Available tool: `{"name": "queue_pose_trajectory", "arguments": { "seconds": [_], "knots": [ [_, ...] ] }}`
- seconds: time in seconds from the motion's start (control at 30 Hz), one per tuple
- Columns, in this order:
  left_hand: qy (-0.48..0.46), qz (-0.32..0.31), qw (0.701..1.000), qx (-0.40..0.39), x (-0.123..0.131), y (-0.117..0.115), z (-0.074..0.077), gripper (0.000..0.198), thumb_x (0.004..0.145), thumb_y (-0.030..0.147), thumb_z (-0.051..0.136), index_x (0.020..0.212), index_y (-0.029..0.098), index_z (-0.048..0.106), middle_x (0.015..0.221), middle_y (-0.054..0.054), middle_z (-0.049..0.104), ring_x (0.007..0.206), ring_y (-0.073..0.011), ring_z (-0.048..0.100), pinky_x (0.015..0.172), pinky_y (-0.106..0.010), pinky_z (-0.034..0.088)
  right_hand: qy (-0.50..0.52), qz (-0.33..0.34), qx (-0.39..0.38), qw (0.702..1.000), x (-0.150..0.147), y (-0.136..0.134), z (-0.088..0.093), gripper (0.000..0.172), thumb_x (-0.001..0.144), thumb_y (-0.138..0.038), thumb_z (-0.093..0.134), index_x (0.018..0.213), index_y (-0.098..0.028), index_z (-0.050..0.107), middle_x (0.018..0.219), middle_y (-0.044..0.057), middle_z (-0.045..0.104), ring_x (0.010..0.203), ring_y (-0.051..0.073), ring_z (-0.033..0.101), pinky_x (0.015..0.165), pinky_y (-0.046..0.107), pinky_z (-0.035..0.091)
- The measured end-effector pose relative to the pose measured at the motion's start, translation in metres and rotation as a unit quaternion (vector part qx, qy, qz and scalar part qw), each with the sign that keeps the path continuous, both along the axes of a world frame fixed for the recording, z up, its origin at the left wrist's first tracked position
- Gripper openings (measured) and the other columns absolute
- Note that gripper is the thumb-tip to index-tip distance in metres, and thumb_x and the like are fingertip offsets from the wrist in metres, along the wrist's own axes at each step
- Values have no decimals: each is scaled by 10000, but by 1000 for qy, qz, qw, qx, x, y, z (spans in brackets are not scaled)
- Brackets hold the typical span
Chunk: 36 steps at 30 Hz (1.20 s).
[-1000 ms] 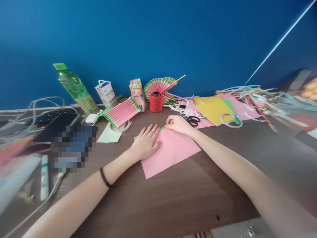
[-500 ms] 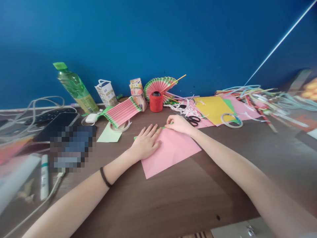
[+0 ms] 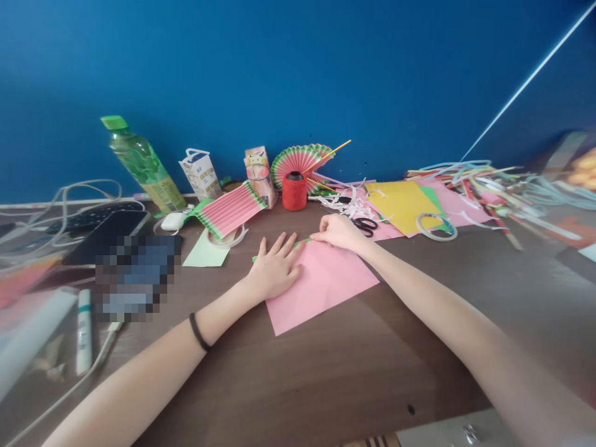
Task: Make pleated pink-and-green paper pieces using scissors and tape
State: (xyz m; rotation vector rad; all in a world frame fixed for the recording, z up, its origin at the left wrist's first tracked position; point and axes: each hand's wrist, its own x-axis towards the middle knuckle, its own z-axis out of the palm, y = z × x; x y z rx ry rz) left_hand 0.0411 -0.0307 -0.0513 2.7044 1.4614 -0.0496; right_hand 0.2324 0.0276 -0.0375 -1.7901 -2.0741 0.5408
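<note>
A sheet of pink paper [image 3: 321, 282] lies on the table in front of me, with a narrow green strip [image 3: 309, 239] along its far edge. My left hand [image 3: 274, 267] rests flat on the paper's left part, fingers spread and holding nothing. At the far edge, my right hand [image 3: 338, 233] is closed, its fingertips pinched at the green-edged border. Its palm and some fingers are hidden. Black-handled scissors [image 3: 365, 226] lie just beyond that hand. To the left, a pleated pink and green paper [image 3: 230, 211] leans over a roll of tape [image 3: 235, 239] and a pale green sheet [image 3: 200, 256].
Along the blue wall stand a green bottle [image 3: 144, 164], a carton [image 3: 202, 175], a red spool of thread [image 3: 294, 194] and a pleated fan [image 3: 293, 162]. Phones, cables and a marker [image 3: 84, 335] are left; yellow paper [image 3: 400, 205], another tape roll [image 3: 436, 234] and paper strips lie right.
The fingers of my left hand have spread slightly on the paper. My right hand's fingers have shifted a little at the far edge; the paper stays put.
</note>
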Motion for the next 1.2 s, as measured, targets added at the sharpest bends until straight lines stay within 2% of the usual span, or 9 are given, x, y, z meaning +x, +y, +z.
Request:
{"name": "queue_pose_trajectory", "arguments": {
  "seconds": [0.23,0.43,0.9,1.1,1.2],
  "knots": [
    [2,1,1000,3,0,-1,0,551,881,412,214,1403,234,210,1492,-46,145,1366,-256,111,1048,-591,97,60,27,-69,995,5,2,3,219,694,-347,608,612,-152,551,488,10,608,424,91,541,429,182,364],
    [3,4,1000,4,0,-1,0,550,880,411,220,1402,235,214,1492,-46,140,1366,-259,111,1050,-589,98,28,14,-38,999,5,3,1,218,677,-360,615,641,-152,560,466,7,604,417,103,545,410,187,349],
    [-3,2,1000,14,-1,0,-4,557,875,409,228,1402,230,215,1491,-43,147,1365,-257,113,1050,-589,90,27,27,-33,999,6,5,-2,193,718,-330,587,643,-158,542,454,-5,583,400,93,524,433,188,354],
    [-4,3,1000,12,0,0,-3,559,872,408,233,1400,224,222,1489,-48,157,1363,-257,125,1048,-590,95,-9,4,12,1000,5,3,0,251,677,-387,634,605,-163,546,418,-14,544,442,110,513,480,212,340],
    [-5,2,1000,16,0,0,-2,557,872,407,232,1398,226,227,1489,-47,162,1364,-254,123,1051,-586,92,3,14,7,1000,6,3,0,245,706,-371,608,595,-165,535,426,-15,548,439,102,504,494,210,343]
  ]
}}
